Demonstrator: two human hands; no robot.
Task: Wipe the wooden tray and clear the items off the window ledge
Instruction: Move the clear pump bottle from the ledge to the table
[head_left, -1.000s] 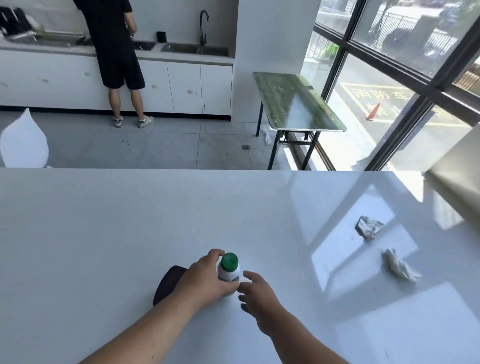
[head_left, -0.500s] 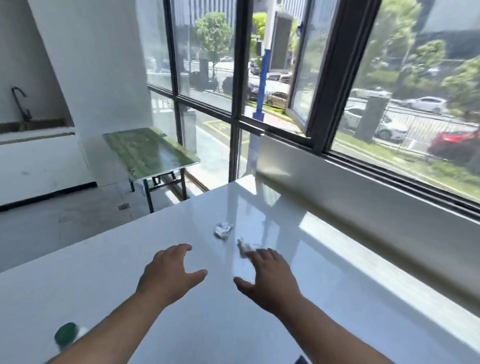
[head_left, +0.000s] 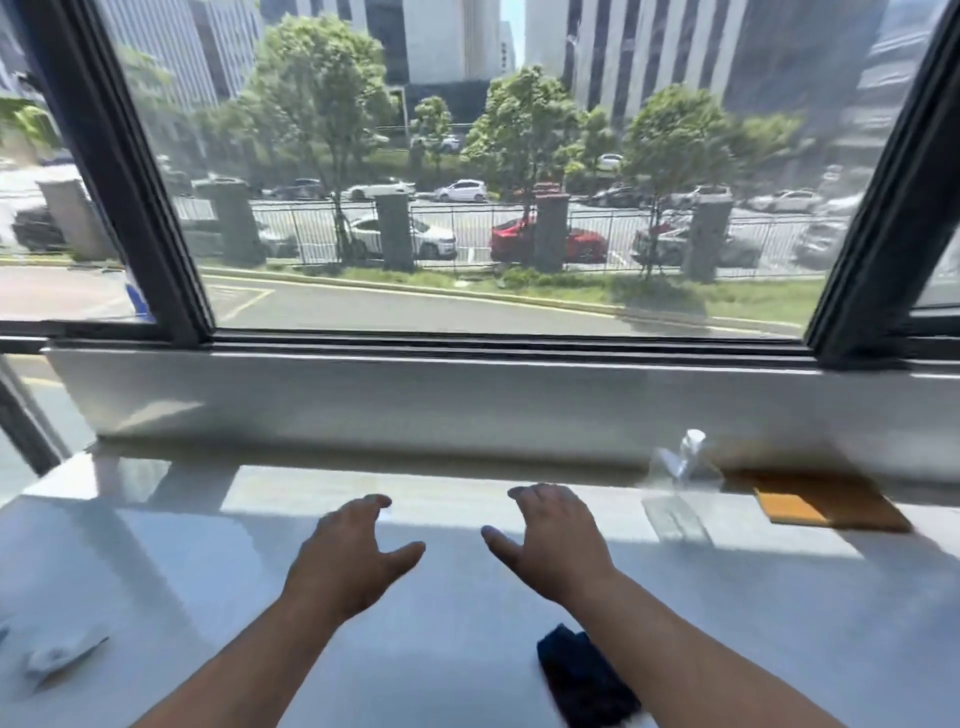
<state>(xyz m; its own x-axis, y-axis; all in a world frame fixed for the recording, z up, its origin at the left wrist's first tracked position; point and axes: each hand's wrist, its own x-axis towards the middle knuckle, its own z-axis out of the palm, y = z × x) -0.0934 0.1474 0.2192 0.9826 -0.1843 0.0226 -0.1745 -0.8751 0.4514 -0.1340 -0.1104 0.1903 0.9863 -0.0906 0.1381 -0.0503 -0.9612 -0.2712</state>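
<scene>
l hand (head_left: 353, 556) + r hand (head_left: 558, 545), empty, over glossy white counter (head_left: 208, 597)

Strong daylight thru the window (head_left: 493, 171); bright sun patches w/ frame shadows band the white glossy counter (head_left: 182, 571) along its far edge, w/ glare there. Whole pic is motion-blurred, esp. the clear bottle (head_left: 685, 457) at far right. Wide-angle bend tilts the frame posts at both edges.

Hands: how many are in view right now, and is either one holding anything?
2. The left hand hovers open over the white counter, left of centre. The right hand hovers open beside it, toward the window side. Neither holds anything.
</scene>
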